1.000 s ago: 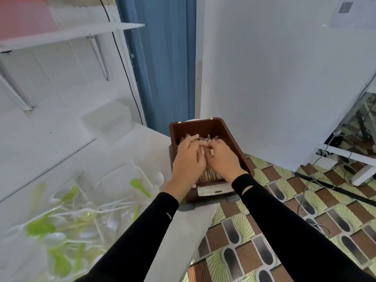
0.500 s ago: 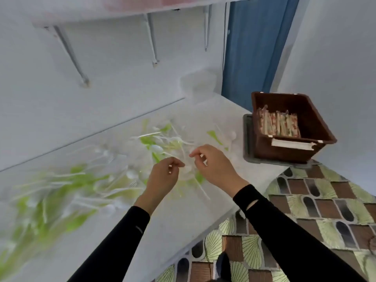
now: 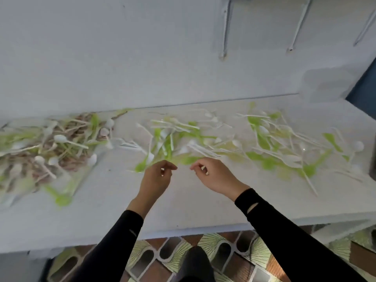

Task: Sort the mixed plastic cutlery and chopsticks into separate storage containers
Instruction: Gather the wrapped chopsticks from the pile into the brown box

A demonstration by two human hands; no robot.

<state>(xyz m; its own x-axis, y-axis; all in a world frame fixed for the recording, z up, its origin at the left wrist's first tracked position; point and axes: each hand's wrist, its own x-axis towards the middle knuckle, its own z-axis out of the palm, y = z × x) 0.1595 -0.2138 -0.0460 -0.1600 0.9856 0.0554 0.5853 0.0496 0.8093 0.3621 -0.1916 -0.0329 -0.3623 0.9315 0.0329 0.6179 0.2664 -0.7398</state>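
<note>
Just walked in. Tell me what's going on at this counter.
A person in black sleeves stands at the white counter. Their left hand and right hand hover with fingers loosely curled, nothing visibly held, just above the scattered green and white plastic cutlery. Further left lies a blurred pile of brownish chopsticks mixed with more white spoons. Plenty is left to sort.

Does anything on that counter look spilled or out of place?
Yes. Green and white plastic cutlery lies strewn loose along the white counter, and the left heap has brown chopsticks tangled in.
</note>
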